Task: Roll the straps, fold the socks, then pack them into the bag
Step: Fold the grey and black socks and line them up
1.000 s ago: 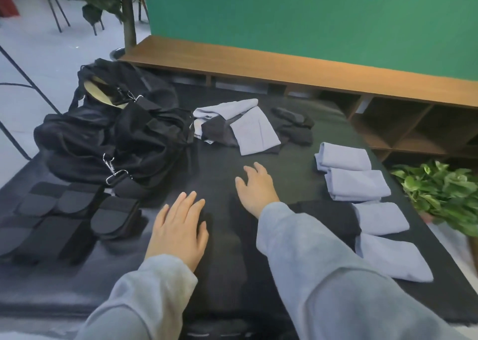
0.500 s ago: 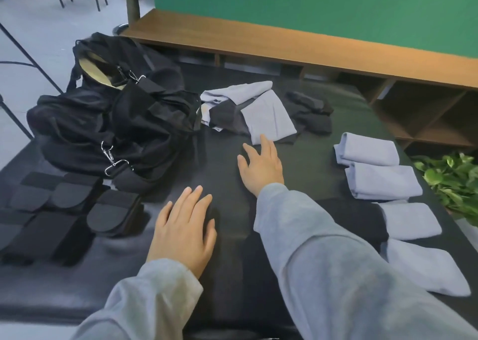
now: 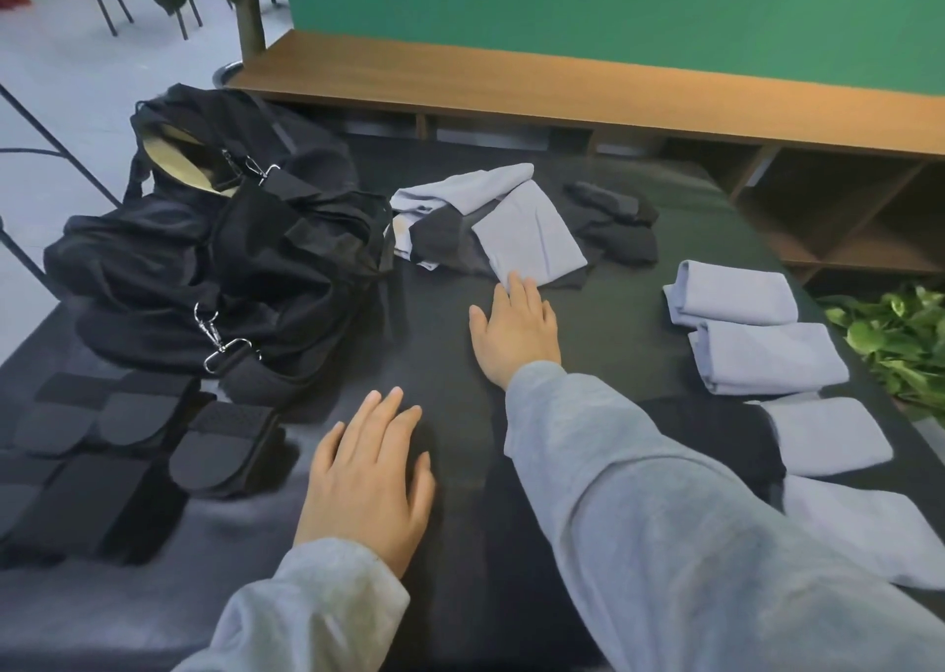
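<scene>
A black duffel bag (image 3: 215,262) lies open at the left of the dark table (image 3: 450,518). Rolled black straps (image 3: 128,446) sit in front of it at the near left. A heap of loose lavender and black socks (image 3: 526,226) lies at the table's middle back. My right hand (image 3: 516,329) stretches forward with straight fingers, its fingertips touching the near edge of a lavender sock in that heap. My left hand (image 3: 368,482) rests flat on the table, holding nothing. Several folded lavender socks (image 3: 736,298) lie in a column on the right, with a black sock (image 3: 716,441) beside my right sleeve.
A long wooden shelf (image 3: 613,94) runs behind the table under a green wall. A leafy plant (image 3: 900,344) stands past the table's right edge. Chair legs and a tree trunk (image 3: 250,7) stand on the floor at the far left.
My right hand has reached forward across the table and now touches the loose lavender sock. My left hand has stayed flat in place. The view has shifted forward slightly.
</scene>
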{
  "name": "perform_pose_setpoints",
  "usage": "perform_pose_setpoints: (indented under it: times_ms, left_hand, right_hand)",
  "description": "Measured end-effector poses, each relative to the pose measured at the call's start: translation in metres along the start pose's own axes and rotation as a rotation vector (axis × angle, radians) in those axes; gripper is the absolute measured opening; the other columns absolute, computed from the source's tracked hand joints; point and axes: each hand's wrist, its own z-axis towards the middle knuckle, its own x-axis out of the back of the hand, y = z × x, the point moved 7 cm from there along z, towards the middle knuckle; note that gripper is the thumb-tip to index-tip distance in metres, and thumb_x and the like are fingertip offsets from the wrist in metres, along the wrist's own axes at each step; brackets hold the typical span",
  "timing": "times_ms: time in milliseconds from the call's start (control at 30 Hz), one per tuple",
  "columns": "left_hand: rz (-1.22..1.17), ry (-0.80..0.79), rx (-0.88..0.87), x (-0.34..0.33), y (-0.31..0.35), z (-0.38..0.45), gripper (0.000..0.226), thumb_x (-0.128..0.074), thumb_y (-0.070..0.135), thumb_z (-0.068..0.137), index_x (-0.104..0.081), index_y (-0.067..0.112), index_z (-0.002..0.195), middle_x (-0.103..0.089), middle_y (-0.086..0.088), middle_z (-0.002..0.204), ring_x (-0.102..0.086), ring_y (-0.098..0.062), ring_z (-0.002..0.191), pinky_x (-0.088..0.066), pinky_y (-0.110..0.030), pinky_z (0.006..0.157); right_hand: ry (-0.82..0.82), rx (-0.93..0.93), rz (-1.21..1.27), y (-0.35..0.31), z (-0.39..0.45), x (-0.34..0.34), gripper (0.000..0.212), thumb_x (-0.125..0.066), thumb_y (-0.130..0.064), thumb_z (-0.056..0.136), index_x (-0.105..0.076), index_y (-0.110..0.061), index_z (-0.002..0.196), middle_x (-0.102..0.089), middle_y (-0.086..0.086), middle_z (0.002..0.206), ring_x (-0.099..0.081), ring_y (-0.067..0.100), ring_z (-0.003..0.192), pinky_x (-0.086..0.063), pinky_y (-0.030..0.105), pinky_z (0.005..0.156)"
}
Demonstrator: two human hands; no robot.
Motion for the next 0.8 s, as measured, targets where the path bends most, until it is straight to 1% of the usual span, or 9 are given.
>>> perform_pose_setpoints:
  times_ms: [100,300,467,533,600,667,733,767,800]
  left_hand:
    - [0.000,-0.013,0.007,-0.001,-0.001,0.001,0.044,-0.036,0.035,0.082,-0.060,0.018,0.115,-0.057,-0.001,0.130,-0.046,-0.018,0.126,-0.027,-0.036,0.101]
    - [-0.018,-0.016,0.010,-0.002,-0.001,0.001,0.044,-0.036,0.036,0.082,-0.060,0.019,0.114,-0.057,-0.001,0.130,-0.047,-0.018,0.126,-0.027,-0.036,0.101]
    - [-0.025,-0.013,0.024,-0.001,-0.003,0.001,0.045,-0.036,0.038,0.081,-0.061,0.019,0.112,-0.058,-0.001,0.128,-0.050,-0.019,0.123,-0.027,-0.034,0.100]
    - [-0.025,-0.011,0.026,-0.001,-0.003,0.001,0.046,-0.035,0.039,0.081,-0.061,0.019,0.113,-0.058,-0.001,0.128,-0.051,-0.020,0.123,-0.033,-0.036,0.100]
    - [-0.038,-0.009,0.030,0.000,-0.002,0.001,0.047,-0.035,0.039,0.081,-0.061,0.018,0.113,-0.058,-0.002,0.129,-0.051,-0.021,0.123,-0.042,-0.040,0.096]
    - [-0.070,-0.002,0.026,0.002,-0.001,0.000,0.047,-0.036,0.039,0.080,-0.059,0.017,0.115,-0.057,-0.003,0.130,-0.052,-0.022,0.122,-0.045,-0.042,0.093]
    - [-0.100,0.017,0.001,0.004,0.000,0.000,0.044,-0.039,0.038,0.080,-0.054,0.019,0.117,-0.055,-0.004,0.131,-0.053,-0.022,0.121,-0.046,-0.039,0.091]
    - [-0.112,0.036,-0.021,0.006,0.001,-0.001,0.042,-0.045,0.035,0.080,-0.052,0.019,0.118,-0.055,-0.005,0.131,-0.053,-0.022,0.119,-0.046,-0.039,0.090]
    - [-0.126,0.052,-0.043,0.007,0.003,-0.001,0.041,-0.055,0.031,0.080,-0.052,0.019,0.119,-0.054,-0.006,0.132,-0.054,-0.023,0.118,-0.047,-0.040,0.089]
  right_hand:
    - [0.006,-0.016,0.009,-0.001,-0.005,0.000,0.062,-0.025,-0.041,0.101,-0.015,-0.005,0.150,-0.005,0.004,0.159,0.002,0.018,0.146,-0.006,0.037,0.118]
    - [0.037,-0.016,0.115,-0.005,-0.029,0.004,0.063,-0.030,-0.037,0.101,-0.009,-0.005,0.150,0.001,0.002,0.159,0.005,0.017,0.146,-0.005,0.032,0.118]
    - [-0.018,0.074,0.092,-0.010,-0.061,0.002,0.063,-0.030,-0.037,0.100,-0.005,-0.007,0.151,0.007,0.001,0.159,0.010,0.016,0.145,-0.002,0.032,0.119]
    - [-0.048,0.099,0.079,-0.010,-0.077,0.000,0.063,-0.028,-0.038,0.100,-0.004,-0.008,0.151,0.010,0.001,0.159,0.012,0.016,0.145,0.000,0.032,0.118]
    - [-0.063,0.118,0.067,-0.010,-0.093,0.000,0.063,-0.027,-0.038,0.101,-0.002,-0.010,0.152,0.012,-0.001,0.159,0.013,0.015,0.145,0.002,0.031,0.117]
    - [-0.075,0.148,0.056,-0.010,-0.110,0.001,0.063,-0.026,-0.038,0.101,-0.002,-0.010,0.152,0.013,-0.001,0.159,0.015,0.013,0.145,0.005,0.030,0.116]
    - [-0.098,0.192,0.053,-0.011,-0.126,0.002,0.061,-0.025,-0.037,0.101,-0.003,-0.011,0.152,0.014,-0.002,0.158,0.015,0.011,0.144,0.007,0.027,0.115]
    - [-0.110,0.215,0.052,-0.010,-0.134,0.002,0.060,-0.025,-0.036,0.102,-0.003,-0.012,0.152,0.014,-0.003,0.158,0.015,0.011,0.144,0.008,0.026,0.114]
    - [-0.115,0.236,0.055,-0.010,-0.141,0.002,0.059,-0.025,-0.035,0.102,-0.003,-0.012,0.152,0.013,-0.003,0.159,0.015,0.010,0.144,0.008,0.025,0.114]
